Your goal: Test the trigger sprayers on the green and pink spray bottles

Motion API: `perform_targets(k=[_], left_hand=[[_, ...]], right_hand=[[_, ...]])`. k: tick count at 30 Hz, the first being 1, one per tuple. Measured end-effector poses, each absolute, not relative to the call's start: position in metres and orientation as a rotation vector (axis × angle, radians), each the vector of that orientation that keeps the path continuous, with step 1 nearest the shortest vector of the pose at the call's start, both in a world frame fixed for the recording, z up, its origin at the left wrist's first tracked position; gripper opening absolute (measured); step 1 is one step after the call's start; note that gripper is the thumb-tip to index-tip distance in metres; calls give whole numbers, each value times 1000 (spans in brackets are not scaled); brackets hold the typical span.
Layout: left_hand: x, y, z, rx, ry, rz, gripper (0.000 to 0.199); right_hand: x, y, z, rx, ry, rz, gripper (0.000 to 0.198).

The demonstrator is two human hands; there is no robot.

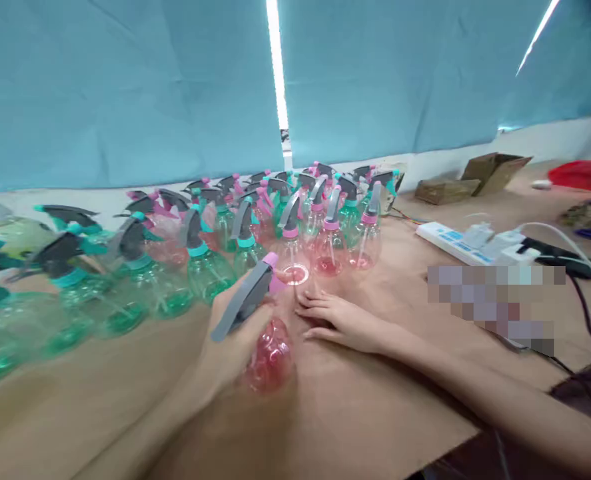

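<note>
My left hand [232, 330] is wrapped round the neck of a pink spray bottle [272, 360] with a grey trigger and pink nozzle. The bottle tilts a little, its base near the brown tabletop. To its right, my right hand [338, 323] lies low over the table with its fingers stretched out, holding nothing. Just beyond both hands stand a clear pink spray bottle [291, 250] and a redder pink spray bottle [329, 250]. A green spray bottle [210, 270] is close behind my left hand.
Several more green spray bottles [148, 283] line the left side. A white power strip [450, 240] with plugs and cables lies on the right. Farther back are an open cardboard box [495, 173] and a red bag-like item [582, 175]. Blue sheeting [185, 87] hangs behind the table.
</note>
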State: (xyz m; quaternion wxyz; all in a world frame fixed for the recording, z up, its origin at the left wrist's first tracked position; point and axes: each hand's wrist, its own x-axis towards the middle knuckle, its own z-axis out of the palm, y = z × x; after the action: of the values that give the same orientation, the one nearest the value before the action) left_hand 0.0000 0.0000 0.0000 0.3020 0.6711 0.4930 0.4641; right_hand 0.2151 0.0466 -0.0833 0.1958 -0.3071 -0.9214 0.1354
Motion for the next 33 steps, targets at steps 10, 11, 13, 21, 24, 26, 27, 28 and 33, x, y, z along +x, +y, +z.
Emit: perform_targets(k=[10,11,13,21,24,26,27,28,33], left_hand=[[2,4,-2,1788,1264,1267,11],[3,4,-2,1792,1264,1269,10],[3,4,-2,1800,1260,1265,8],[2,5,-2,1804,1245,1252,11],[2,5,-1,1803,1248,1237,10],[2,5,-1,1804,1261,1237,7],[2,5,-1,1804,1268,1241,5],[2,5,-1,1804,1274,1248,4],[2,6,-2,1835,1252,1255,2]], right_hand=[[215,42,-85,-924,-2580,349,48],[215,42,-85,-929,-2577,350,48],[215,42,-86,-937,-2575,357,47],[215,41,-83,-957,-2613,377,52],[215,41,-83,-963,-2620,375,53],[216,41,-84,-964,-2614,371,52],[216,41,-84,-964,-2607,370,51],[216,41,-85,-963,-2600,370,51],[216,40,-85,-957,-2597,373,50]])
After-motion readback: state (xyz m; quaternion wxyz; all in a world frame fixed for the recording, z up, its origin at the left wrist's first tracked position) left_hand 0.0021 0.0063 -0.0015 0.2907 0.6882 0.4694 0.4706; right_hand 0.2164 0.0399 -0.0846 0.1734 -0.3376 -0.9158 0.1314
